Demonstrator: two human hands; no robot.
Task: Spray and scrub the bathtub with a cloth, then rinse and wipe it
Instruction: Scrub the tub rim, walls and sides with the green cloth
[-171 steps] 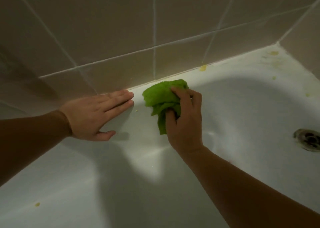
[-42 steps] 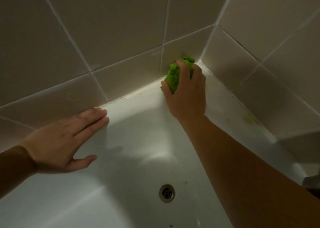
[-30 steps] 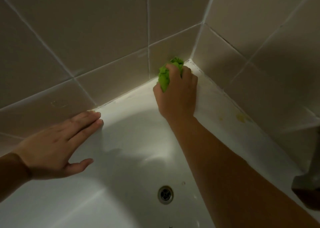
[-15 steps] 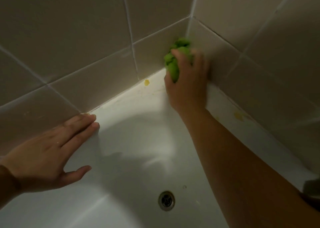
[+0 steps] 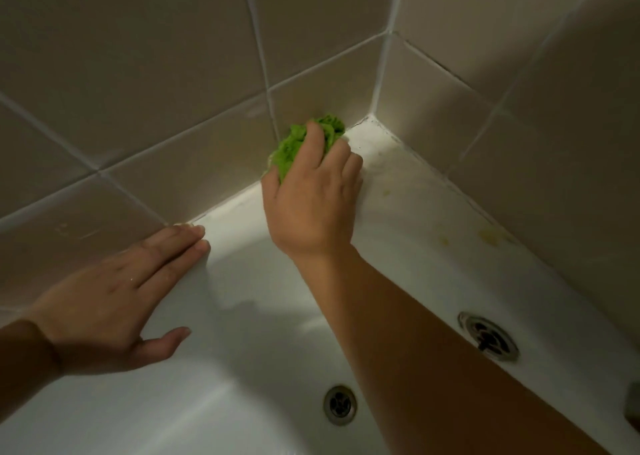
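Observation:
My right hand [image 5: 311, 198] grips a bunched green cloth [image 5: 294, 145] and presses it onto the back ledge of the white bathtub [image 5: 408, 191], just left of the tiled corner. Most of the cloth is hidden under my fingers. My left hand [image 5: 114, 299] lies flat with straight fingers on the tub's rim at the left, its fingertips at the foot of the wall tiles. It holds nothing.
Beige wall tiles [image 5: 138, 74] meet in a corner at the upper right. Yellowish stains [image 5: 490, 236] mark the right ledge. A round drain [image 5: 340, 404] sits in the tub floor, and an overflow fitting [image 5: 488, 335] on the right wall.
My right hand has brought the cloth down from the corner tiles and left onto the back ledge. My left hand stays flat on the rim. The view has shifted.

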